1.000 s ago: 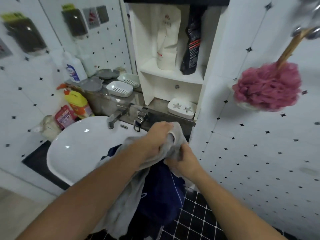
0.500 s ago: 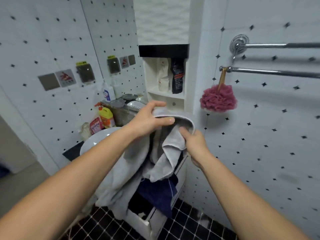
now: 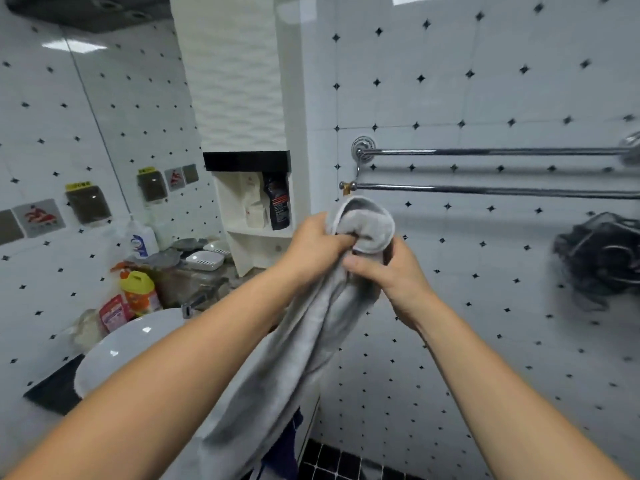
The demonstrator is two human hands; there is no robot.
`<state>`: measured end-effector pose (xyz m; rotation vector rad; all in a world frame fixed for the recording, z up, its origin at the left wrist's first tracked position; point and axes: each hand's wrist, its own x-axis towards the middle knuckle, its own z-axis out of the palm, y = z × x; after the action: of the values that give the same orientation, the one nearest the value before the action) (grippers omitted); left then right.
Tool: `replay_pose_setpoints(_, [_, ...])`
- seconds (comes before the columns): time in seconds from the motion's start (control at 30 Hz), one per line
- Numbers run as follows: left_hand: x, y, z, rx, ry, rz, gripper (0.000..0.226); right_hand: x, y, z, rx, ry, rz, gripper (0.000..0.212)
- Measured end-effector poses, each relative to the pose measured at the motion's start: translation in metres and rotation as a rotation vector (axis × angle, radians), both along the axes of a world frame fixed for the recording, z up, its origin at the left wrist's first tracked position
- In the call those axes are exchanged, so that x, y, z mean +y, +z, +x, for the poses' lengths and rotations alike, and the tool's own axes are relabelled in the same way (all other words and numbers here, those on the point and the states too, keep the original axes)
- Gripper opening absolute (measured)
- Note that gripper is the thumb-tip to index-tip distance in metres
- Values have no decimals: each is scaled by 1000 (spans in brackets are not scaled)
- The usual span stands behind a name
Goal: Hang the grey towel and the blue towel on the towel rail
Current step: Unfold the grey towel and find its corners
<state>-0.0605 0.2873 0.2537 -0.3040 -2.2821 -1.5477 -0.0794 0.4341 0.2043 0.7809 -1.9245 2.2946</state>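
Observation:
I hold the grey towel [image 3: 298, 358] up in front of me with both hands. My left hand [image 3: 315, 242] grips its bunched top from the left and my right hand [image 3: 391, 275] grips it from the right. The rest of the towel hangs down between my forearms. A small piece of the blue towel [image 3: 285, 448] shows below it at the bottom of the frame. The chrome towel rail [image 3: 485, 190] has two bars on the tiled wall, just above and to the right of my hands. Both bars are bare.
A white basin [image 3: 131, 348] with a tap sits at lower left, with bottles and soap dishes [image 3: 204, 259] behind it. A white shelf niche [image 3: 256, 216] holds pouches. A dark mesh bundle [image 3: 599, 258] hangs on the wall at right under the rail.
The view swung up and to the right, bringing the whole rail into sight. My hands raised the grey towel and bunched its top closer to the lower bar. The pink bath puff went out of sight.

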Motion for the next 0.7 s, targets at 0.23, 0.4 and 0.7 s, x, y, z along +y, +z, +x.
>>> replay_pose_setpoints(0.23, [25, 20, -21, -66, -39, 279, 11, 45, -34, 6, -161, -281, 90, 15])
replay_pose_setpoints(0.4, [12, -3, -33, -139, -3, 235, 14, 86, -23, 1, -201, -536, 100, 16])
replay_pose_setpoints(0.7, [15, -27, -28, 8, -128, -245, 42, 76, -2, 3, -27, -609, 187, 45])
